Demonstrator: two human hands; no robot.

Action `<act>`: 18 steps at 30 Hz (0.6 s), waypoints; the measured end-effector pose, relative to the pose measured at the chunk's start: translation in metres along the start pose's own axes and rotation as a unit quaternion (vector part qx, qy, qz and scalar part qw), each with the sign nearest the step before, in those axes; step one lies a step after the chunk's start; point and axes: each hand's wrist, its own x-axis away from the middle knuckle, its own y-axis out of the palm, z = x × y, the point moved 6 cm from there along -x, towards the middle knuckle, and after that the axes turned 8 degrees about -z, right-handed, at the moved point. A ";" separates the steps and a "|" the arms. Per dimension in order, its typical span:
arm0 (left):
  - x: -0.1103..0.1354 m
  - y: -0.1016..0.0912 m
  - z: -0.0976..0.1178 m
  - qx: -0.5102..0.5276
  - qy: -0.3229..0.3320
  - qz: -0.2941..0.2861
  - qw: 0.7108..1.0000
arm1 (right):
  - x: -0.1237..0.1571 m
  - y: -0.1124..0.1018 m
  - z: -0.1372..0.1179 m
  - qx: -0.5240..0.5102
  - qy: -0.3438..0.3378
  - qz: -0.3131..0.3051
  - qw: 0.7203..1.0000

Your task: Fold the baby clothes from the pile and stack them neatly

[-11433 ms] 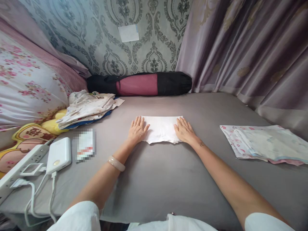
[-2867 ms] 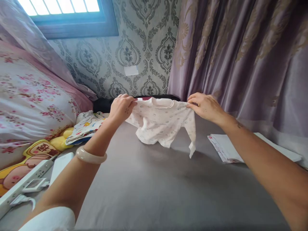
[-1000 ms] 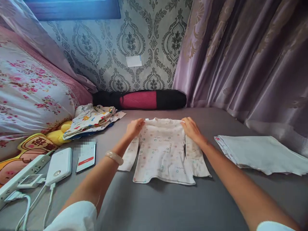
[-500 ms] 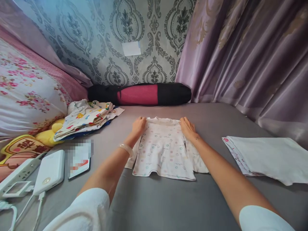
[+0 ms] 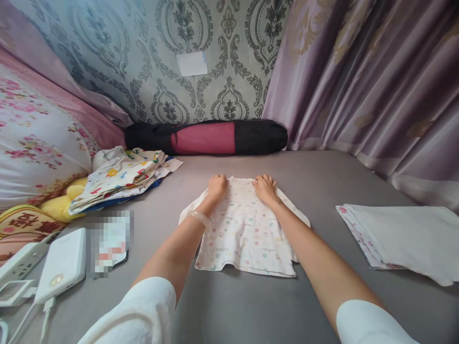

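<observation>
Moved inward: left hand [image 5: 217, 188], right hand [image 5: 266, 189], both pinching wrinkled, printed cloth shirt [image 5: 244, 234] beside collar [image 5: 242, 180].

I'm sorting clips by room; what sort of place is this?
Probably a bedroom: a broad, flat, grey cloth-covered surface, a bulging white fabric bundle with pink flowers at left, and shiny purple fabric curtains hanging at right.

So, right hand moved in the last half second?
Yes, left: the right hand now sits farther from the right end of the black-and-pink bag.
</observation>
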 end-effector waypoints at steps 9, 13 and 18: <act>-0.003 0.004 -0.004 0.022 -0.052 0.010 0.998 | -0.001 0.003 -0.001 -0.011 0.017 0.017 1.000; 0.013 -0.015 -0.012 0.020 -0.060 0.022 0.998 | 0.011 -0.015 0.010 -0.041 -0.027 0.000 0.999; 0.064 -0.044 -0.049 0.023 -0.004 0.059 0.998 | 0.069 -0.052 0.049 -0.083 -0.061 0.020 0.994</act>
